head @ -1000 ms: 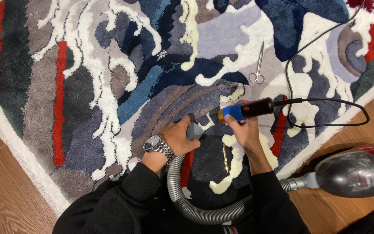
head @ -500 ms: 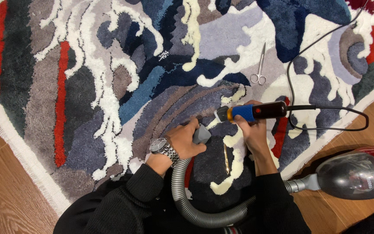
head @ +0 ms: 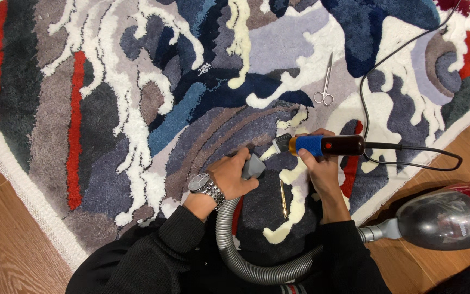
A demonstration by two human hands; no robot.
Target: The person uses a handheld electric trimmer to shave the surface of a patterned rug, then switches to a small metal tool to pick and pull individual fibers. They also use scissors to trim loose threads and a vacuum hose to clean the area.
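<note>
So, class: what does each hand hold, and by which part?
Left hand: vacuum hose, at its grey nozzle. Right hand: corded trimmer, by its blue grip.

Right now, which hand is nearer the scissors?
Right. The right hand, gripping the trimmer, sits just below the scissors. The left hand, on the vacuum nozzle, is further down-left.

A wooden floor (head: 6, 245) carries a tufted rug (head: 137, 109) in blue, grey, white and red, its white fringe running along the edges. On the rug lie scissors (head: 325, 87), a thin gold tool (head: 283, 198) and a looping black cord (head: 398, 158). A red vacuum (head: 452, 215) sits on the floor beside the rug's right edge.
</note>
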